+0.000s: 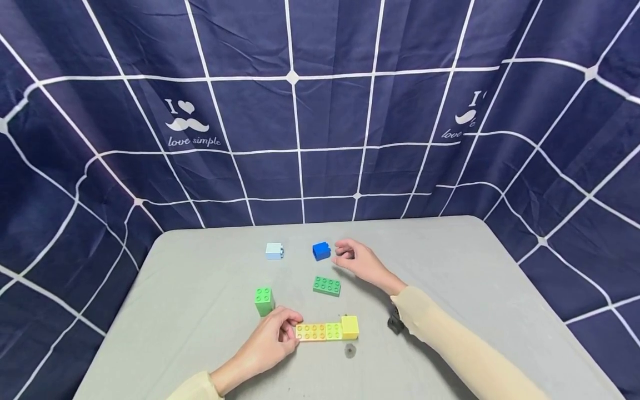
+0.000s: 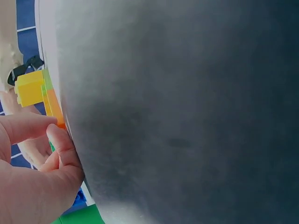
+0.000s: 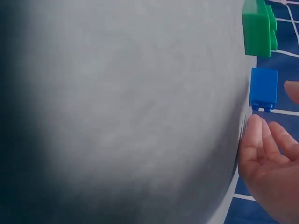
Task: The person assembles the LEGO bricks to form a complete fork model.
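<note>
My left hand (image 1: 272, 336) holds the left end of an orange building brick (image 1: 311, 333), with thumb and index finger at its sides. That brick lies in a row with a lime brick (image 1: 333, 331) and a taller yellow brick (image 1: 350, 328) at the right end. My right hand (image 1: 361, 262) reaches to the right of a blue brick (image 1: 321, 251), fingers apart and bent a little. In the right wrist view the fingertips (image 3: 253, 122) are just short of the blue brick's studs (image 3: 262, 108). The blue brick lies on its side.
A flat green brick (image 1: 327, 286) lies between the blue brick and the row. A tall bright green brick (image 1: 264, 301) stands just beyond my left hand. Farther back on the grey table (image 1: 210, 278) a light blue brick (image 1: 274, 251) lies on its side. Dark curtains surround the table.
</note>
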The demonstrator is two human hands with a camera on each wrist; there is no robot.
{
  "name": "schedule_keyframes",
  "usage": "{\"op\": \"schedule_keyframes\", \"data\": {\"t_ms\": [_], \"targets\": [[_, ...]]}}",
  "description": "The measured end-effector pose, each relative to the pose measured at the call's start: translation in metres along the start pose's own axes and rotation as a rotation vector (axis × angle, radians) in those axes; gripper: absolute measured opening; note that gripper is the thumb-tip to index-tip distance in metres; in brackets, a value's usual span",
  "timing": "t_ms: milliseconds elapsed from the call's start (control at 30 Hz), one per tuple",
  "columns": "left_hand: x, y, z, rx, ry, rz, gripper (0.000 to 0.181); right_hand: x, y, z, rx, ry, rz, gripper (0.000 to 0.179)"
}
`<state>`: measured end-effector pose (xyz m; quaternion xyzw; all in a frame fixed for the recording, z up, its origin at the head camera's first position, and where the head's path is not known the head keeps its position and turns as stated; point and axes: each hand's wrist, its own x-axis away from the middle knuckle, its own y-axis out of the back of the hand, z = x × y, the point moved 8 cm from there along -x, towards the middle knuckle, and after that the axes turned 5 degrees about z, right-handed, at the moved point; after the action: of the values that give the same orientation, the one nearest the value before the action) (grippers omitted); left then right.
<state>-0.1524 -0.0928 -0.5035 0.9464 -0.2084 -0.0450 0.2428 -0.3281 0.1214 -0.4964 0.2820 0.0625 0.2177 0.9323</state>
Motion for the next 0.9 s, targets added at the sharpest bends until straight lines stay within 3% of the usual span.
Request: {"op": "schedule_keyframes", "data": {"t_ms": [433,767,900], "targets": [[-0.001,-0.002,0.000,-0.008,-0.002,-0.013,0.040,-0.027,-0.006,-0.002,-0.018,0.047,0.071,0.057],[-0.002,-0.003,0.003,0.005,0.000,-0.008,0.039,-0.034,-0.011,0.003,-0.017,0.062,0.108,0.058],[-0.001,-0.002,0.002,0.007,-0.014,-0.010,0.037,-0.037,-0.014,0.001,-0.010,0.030,0.103,0.056]]}}
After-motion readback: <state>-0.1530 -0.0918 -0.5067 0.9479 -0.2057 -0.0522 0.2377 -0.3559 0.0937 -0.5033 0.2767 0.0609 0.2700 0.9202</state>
